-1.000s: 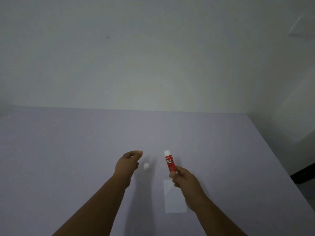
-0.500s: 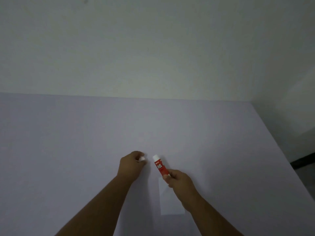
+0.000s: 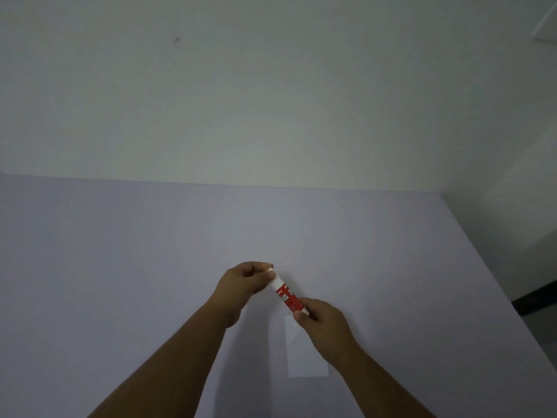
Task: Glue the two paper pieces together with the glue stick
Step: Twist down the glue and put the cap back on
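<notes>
A red glue stick (image 3: 287,297) with white ends is held tilted above the table between both hands. My right hand (image 3: 322,324) grips its lower end. My left hand (image 3: 245,282) is closed around the white cap on its upper end. Flat on the lilac table (image 3: 120,267), a white paper piece (image 3: 304,360) lies below my right hand, which hides part of it. I can make out only one paper piece.
A plain pale wall stands behind the table's far edge. The table's right edge runs diagonally down at the right, with a dark floor strip (image 3: 536,300) beyond it.
My left hand picked the small white cap off the table and brought it onto the glue stick's top. The stick tilted left, and both hands moved closer together.
</notes>
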A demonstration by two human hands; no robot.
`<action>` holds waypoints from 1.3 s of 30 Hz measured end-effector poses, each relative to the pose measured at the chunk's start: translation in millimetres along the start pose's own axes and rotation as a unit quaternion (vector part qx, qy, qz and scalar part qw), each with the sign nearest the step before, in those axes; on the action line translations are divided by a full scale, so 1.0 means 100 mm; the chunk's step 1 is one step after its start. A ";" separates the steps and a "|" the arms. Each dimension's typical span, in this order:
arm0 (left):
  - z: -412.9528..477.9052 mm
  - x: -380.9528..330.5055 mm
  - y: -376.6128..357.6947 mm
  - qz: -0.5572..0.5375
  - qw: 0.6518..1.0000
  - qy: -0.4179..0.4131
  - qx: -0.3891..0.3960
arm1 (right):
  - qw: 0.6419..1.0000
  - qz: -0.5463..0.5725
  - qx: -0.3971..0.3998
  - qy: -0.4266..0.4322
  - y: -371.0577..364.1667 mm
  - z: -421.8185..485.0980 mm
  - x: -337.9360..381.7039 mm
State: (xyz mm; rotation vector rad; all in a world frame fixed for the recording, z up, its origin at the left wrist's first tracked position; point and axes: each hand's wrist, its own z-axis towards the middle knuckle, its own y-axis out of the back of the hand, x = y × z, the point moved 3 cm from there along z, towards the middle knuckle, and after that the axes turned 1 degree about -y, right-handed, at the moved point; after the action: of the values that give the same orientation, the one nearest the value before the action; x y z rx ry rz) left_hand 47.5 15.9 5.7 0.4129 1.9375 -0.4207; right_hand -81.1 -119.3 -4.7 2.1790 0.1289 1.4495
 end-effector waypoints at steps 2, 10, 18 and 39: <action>-0.05 -0.05 -0.02 0.020 1.000 -0.009 0.009 | 1.000 0.016 0.001 0.002 0.01 -0.04 0.01; -0.24 -0.18 -0.12 0.074 0.996 -0.038 0.037 | 0.992 0.112 0.054 -0.028 0.06 -0.17 0.04; -0.23 -0.08 -0.19 0.147 0.988 -0.055 -0.005 | 0.995 0.090 0.039 -0.032 0.10 0.11 0.05; -0.01 0.83 -0.21 0.569 0.817 -0.054 -0.075 | 0.994 -0.061 -0.087 0.022 -0.09 0.62 -0.45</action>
State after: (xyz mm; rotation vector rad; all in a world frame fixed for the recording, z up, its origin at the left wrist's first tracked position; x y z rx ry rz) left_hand 5.2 5.6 -67.8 1.2893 1.2786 0.4862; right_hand -43.3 -150.2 -64.9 1.9661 0.1441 1.3878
